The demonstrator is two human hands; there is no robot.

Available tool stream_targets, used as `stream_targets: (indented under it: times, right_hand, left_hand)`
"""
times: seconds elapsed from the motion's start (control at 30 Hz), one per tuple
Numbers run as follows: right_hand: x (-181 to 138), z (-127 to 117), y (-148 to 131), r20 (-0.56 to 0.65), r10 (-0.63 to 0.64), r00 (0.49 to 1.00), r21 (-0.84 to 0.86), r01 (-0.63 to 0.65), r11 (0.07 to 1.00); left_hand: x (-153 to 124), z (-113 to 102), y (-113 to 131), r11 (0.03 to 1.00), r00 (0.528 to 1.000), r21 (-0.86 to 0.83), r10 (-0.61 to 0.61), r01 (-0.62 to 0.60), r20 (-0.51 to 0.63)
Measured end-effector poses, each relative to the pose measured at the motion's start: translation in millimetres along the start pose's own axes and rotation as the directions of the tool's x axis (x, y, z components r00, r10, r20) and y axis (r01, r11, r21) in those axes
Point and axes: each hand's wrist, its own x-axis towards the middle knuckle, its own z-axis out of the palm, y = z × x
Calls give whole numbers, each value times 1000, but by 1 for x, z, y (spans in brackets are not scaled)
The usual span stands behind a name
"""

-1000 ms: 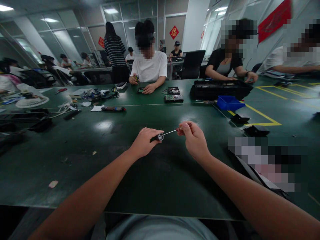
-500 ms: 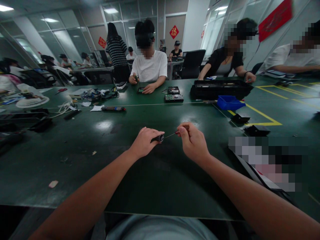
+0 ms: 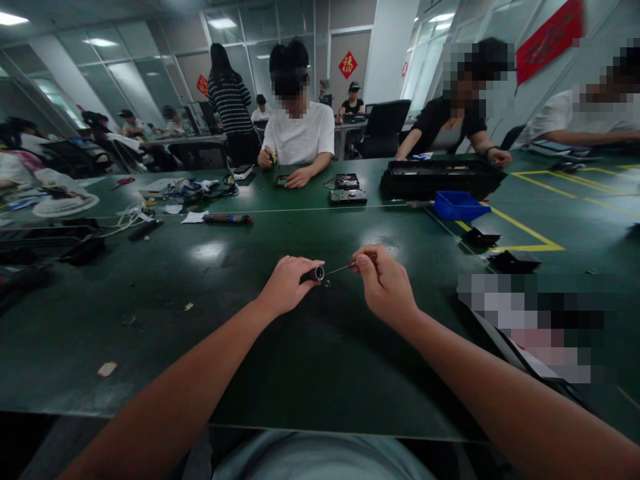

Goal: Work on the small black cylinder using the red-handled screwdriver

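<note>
My left hand (image 3: 290, 285) is closed around a short black tube (image 3: 313, 274), whose round end with a pale rim points to the right and looks hollow. My right hand (image 3: 383, 277) grips a screwdriver (image 3: 341, 269) by its reddish handle. The thin shaft reaches left, and its tip is close to the tube's rim; whether they touch I cannot tell. Just below that rim are small light bits (image 3: 327, 284), too small to name. Both hands are over the green table (image 3: 300, 373).
Across the table a person in a white shirt works on a circuit board (image 3: 283, 181). Farther off lie hard drives (image 3: 349, 196), a long black housing (image 3: 443, 179) and a blue bin (image 3: 459, 206). A dark cylindrical tool (image 3: 227, 218) and tangled cables (image 3: 193, 189) are at left.
The tube has shifted slightly left. Its end showed something inside before and now looks hollow, with small bits visible below it. The screwdriver has moved slightly left too.
</note>
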Motion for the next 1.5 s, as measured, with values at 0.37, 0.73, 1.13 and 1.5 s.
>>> stream_targets:
  times: [0.37,0.73,1.13,1.5]
  right_hand:
    - [0,-3,-2,-74,30,997,20,-29,999]
    - [1,-5,-2,-152,-21,988,50,29,998]
    - [0,-6,-2,-106,-29,994,87,38,995]
    - [1,-8,-6,-94,-17,995,89,25,996]
  left_hand:
    - [-2,2,5,946,973,-262,-220,193,-77]
    - [4,5,32,982,977,-104,-141,159,159]
    - [24,34,55,966,953,249,-9,-70,304]
    - [10,-3,35,990,973,-118,-47,76,227]
